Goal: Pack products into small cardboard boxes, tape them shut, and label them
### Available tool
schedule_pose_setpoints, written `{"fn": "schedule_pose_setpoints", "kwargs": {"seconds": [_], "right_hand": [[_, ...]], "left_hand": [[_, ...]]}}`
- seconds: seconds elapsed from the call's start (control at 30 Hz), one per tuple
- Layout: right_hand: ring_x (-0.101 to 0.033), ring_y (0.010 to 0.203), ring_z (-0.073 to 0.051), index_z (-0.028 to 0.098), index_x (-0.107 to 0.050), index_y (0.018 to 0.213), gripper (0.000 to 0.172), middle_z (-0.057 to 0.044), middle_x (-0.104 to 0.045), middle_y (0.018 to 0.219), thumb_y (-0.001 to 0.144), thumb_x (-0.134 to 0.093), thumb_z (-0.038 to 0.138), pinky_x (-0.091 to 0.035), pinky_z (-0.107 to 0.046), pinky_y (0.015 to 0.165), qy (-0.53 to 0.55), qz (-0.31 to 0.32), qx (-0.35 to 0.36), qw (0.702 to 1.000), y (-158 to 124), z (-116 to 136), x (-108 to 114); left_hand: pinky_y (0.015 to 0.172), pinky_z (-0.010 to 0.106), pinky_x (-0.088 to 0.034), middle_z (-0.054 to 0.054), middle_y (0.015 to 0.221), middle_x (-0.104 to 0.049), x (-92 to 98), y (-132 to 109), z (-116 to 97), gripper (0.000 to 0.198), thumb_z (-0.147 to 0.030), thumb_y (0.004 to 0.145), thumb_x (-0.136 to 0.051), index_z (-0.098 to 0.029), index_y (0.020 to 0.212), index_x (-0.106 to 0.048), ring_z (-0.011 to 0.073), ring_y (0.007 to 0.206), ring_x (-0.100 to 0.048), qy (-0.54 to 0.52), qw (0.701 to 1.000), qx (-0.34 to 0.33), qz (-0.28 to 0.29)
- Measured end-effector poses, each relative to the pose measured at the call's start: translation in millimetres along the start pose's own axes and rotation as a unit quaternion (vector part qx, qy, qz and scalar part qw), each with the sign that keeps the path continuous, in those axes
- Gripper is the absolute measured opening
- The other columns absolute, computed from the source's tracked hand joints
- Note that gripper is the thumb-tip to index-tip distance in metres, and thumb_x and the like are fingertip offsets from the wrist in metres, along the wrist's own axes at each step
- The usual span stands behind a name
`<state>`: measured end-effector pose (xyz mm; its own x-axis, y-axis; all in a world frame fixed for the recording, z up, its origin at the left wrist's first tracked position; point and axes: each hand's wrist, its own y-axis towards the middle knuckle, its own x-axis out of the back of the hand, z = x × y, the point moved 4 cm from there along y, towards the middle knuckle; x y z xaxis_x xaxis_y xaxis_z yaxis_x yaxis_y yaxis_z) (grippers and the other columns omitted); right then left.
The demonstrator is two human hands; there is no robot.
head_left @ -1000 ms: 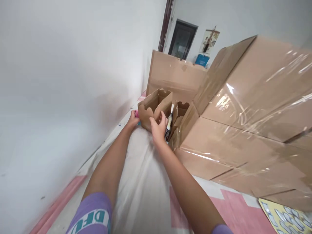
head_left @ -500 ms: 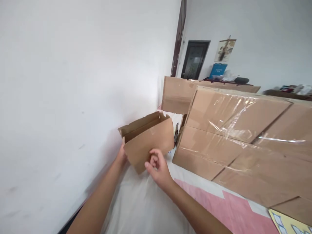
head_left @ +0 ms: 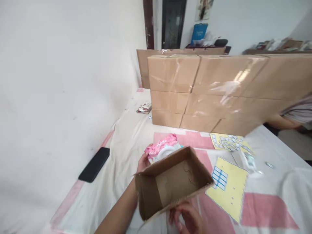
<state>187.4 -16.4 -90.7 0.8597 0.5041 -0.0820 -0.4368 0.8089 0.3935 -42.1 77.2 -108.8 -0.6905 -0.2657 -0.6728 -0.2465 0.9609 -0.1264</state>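
Nearest me, right hand sits at the near edge of the sheet, fingers curled onto the lower near rim of the box, gripping it; blurred, thumb not clear. Box is open, empty, tilted with its mouth toward me, held up off the sheet. Left hand is at the box's far-left corner, closed on a pink packet, which pokes up just behind the box's far wall; fingertips hidden by the box. Right of the box a yellow sticker sheet lies flat, its corner just beside the box. A second sticker sheet lies farther out, against the foot of the cartons. Phone, black, lies at the sheet's left edge by the wall, well apart from both hands. A small packet lies at the far-left part of the sheet, just beside the cartons' left end. Cartons are stacked, taped, running across the far side. At the right edge I see another person's arm, beside the cartons. Beyond everything, a dark door and a blue bag.
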Motion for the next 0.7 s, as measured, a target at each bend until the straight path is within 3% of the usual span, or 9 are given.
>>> {"fn": "schedule_pose_setpoints", "kwargs": {"seconds": [0.1, 0.2, 0.3, 0.37, 0.4, 0.47, 0.57, 0.63, 0.7], "right_hand": [[-0.073, 0.079, -0.029, 0.038, -0.057, 0.121, 0.027, -0.005, -0.067, 0.078, 0.096, -0.052, 0.044, -0.063, -0.046, 0.07, 0.013, -0.102, -0.035, 0.994, -21.5, 2.4, 2.9], [-0.073, 0.094, -0.03, 0.037, -0.056, 0.127, 0.033, -0.007, -0.069, 0.091, 0.096, -0.052, 0.048, -0.064, -0.049, 0.081, -0.013, -0.137, -0.044, 0.989, -38.7, 8.8, 11.4], [-0.073, 0.097, -0.028, 0.034, -0.059, 0.123, 0.028, -0.008, -0.07, 0.096, 0.095, -0.054, 0.032, -0.064, -0.044, 0.081, -0.098, -0.089, 0.022, 0.991, -44.8, 44.8, 30.8], [-0.072, 0.092, -0.027, 0.034, -0.061, 0.121, 0.038, -0.006, -0.07, 0.089, 0.088, -0.058, 0.015, -0.064, -0.043, 0.078, -0.175, -0.026, 0.128, 0.976, -33.6, 89.9, 44.8], [-0.072, 0.094, -0.028, 0.035, -0.058, 0.128, 0.05, -0.006, -0.069, 0.087, 0.085, -0.059, 0.009, -0.063, -0.048, 0.081, -0.224, -0.008, 0.187, 0.956, -22.0, 115.8, 51.0], [-0.07, 0.103, -0.032, 0.032, -0.054, 0.14, 0.067, -0.009, -0.072, 0.096, 0.079, -0.066, 0.007, -0.062, -0.053, 0.084, -0.338, 0.05, 0.308, 0.888, 12.7, 165.7, 54.1], [-0.058, 0.129, -0.034, 0.031, -0.057, 0.139, 0.065, -0.01, -0.068, 0.127, 0.08, -0.07, 0.008, -0.05, -0.059, 0.104, -0.459, 0.082, 0.376, 0.801, 86.4, 217.5, 45.9], [-0.048, 0.139, -0.035, 0.034, -0.061, 0.134, 0.057, -0.005, -0.063, 0.137, 0.082, -0.071, 0.012, -0.035, -0.065, 0.115, -0.452, 0.108, 0.375, 0.802, 132.0, 236.0, 35.3], [-0.052, 0.135, -0.033, 0.033, -0.064, 0.129, 0.049, -0.003, -0.064, 0.133, 0.083, -0.072, 0.021, -0.036, -0.062, 0.114, -0.399, 0.158, 0.371, 0.823, 161.1, 243.7, 24.5]], "left_hand": [[0.109, 0.047, -0.046, 0.007, 0.116, -0.073, -33.4, 7.2, 18.2, 0.05, -0.05, 0.078, -0.069, -0.02, 0.119, -0.069, 0.0331, 0.124, -0.061, -0.001, 1.0, 0.01, 0.01], [0.107, 0.047, -0.048, 0.008, 0.119, -0.073, -53.7, 12.7, 10.7, 0.051, -0.05, 0.076, -0.069, -0.021, 0.118, -0.068, 0.0333, 0.127, -0.06, 0.006, 1.0, -0.02, 0.005], [0.106, 0.048, -0.049, 0.008, 0.126, -0.071, -63.9, 9.1, -23.1, 0.056, -0.056, 0.073, -0.07, -0.022, 0.118, -0.066, 0.0344, 0.132, -0.055, 0.008, 0.997, -0.081, -0.003], [0.107, 0.048, -0.048, 0.006, 0.134, -0.067, -72.1, -0.4, -55.0, 0.056, -0.057, 0.074, -0.07, -0.025, 0.12, -0.064, 0.0339, 0.138, -0.05, 0.011, 0.992, -0.125, 0.001], [0.108, 0.047, -0.048, 0.004, 0.137, -0.065, -78.1, -7.6, -71.9, 0.054, -0.057, 0.075, -0.07, -0.027, 0.12, -0.064, 0.0329, 0.14, -0.047, 0.013, 0.989, -0.146, 0.005], [0.11, 0.046, -0.047, 0.001, 0.14, -0.063, -95.0, -26.6, -103.6, 0.049, -0.055, 0.079, -0.068, -0.03, 0.12, -0.063, 0.0311, 0.144, -0.043, 0.018, 0.983, -0.182, 0.017], [0.108, 0.048, -0.049, 0.003, 0.134, -0.066, -128.6, -63.6, -135.8, 0.045, -0.055, 0.084, -0.063, -0.026, 0.119, -0.064, 0.0348, 0.141, -0.045, 0.048, 0.977, -0.204, 0.038], [0.106, 0.051, -0.05, 0.006, 0.129, -0.068, -148.7, -88.8, -142.7, 0.045, -0.053, 0.087, -0.06, -0.022, 0.12, -0.064, 0.0382, 0.137, -0.05, 0.082, 0.978, -0.189, 0.044], [0.105, 0.052, -0.051, 0.007, 0.127, -0.068, -161.1, -109.5, -139.6, 0.043, -0.048, 0.089, -0.058, -0.02, 0.122, -0.064, 0.0389, 0.133, -0.053, 0.093, 0.982, -0.158, 0.037]]}}
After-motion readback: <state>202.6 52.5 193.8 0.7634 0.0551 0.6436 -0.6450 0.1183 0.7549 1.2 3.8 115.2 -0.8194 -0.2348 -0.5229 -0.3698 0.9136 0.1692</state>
